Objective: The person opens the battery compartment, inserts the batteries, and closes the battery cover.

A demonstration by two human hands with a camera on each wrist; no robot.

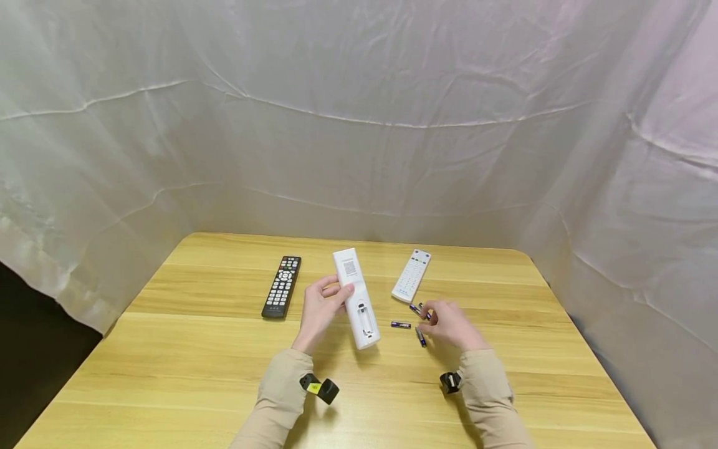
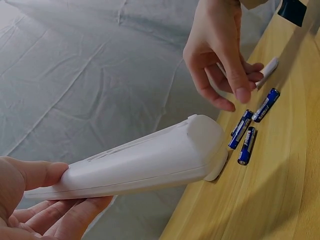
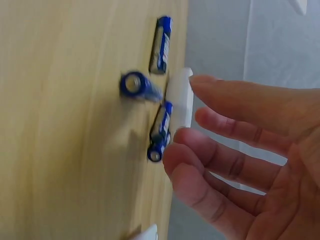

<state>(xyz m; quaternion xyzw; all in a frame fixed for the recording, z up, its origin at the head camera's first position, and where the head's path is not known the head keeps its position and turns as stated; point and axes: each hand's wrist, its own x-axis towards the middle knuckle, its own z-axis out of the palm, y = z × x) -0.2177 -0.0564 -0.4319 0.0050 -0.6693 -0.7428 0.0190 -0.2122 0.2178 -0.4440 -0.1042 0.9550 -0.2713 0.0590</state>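
Note:
My left hand (image 1: 322,308) grips a white remote control (image 1: 357,298), thumb on top and fingers beneath. Its back faces up, and the battery compartment (image 1: 367,320) is uncovered with no battery inside. Over several small blue batteries on the table hovers my right hand (image 1: 450,324), thumb and fingers apart and loosely bent around nothing. One battery (image 1: 401,324) lies between the remote and that hand; another (image 1: 421,337) is just below its fingertips. In the right wrist view, a battery (image 3: 161,121) lies close to the fingers, with a further battery (image 3: 156,152) against it.
A second white remote (image 1: 412,276) lies button side up behind the batteries. On the left is a black remote (image 1: 282,287), also buttons up. Pale cloth (image 1: 359,156) hangs around the back and sides of the wooden table (image 1: 196,349).

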